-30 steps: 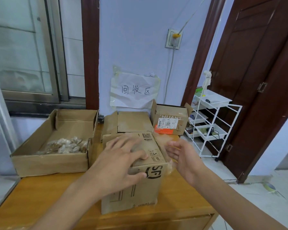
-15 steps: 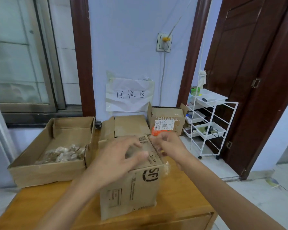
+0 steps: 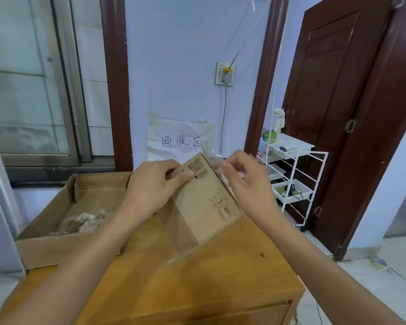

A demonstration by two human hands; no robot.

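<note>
Shallow carton (image 3: 56,249) left, held box (image 3: 209,207) centre; near tabletop (image 3: 220,285) passable.

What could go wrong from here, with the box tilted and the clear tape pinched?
1. The box is tilted and only the left hand grips it; a hard pull might make it slip onto the table.
2. The right hand pinches the clear tape at the top edge; it may tear short or rip cardboard.

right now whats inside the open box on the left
In the open box lies a heap of crumpled clear plastic. Its near wall hides the front of its floor; the left hand and forearm cover its right side.
</note>
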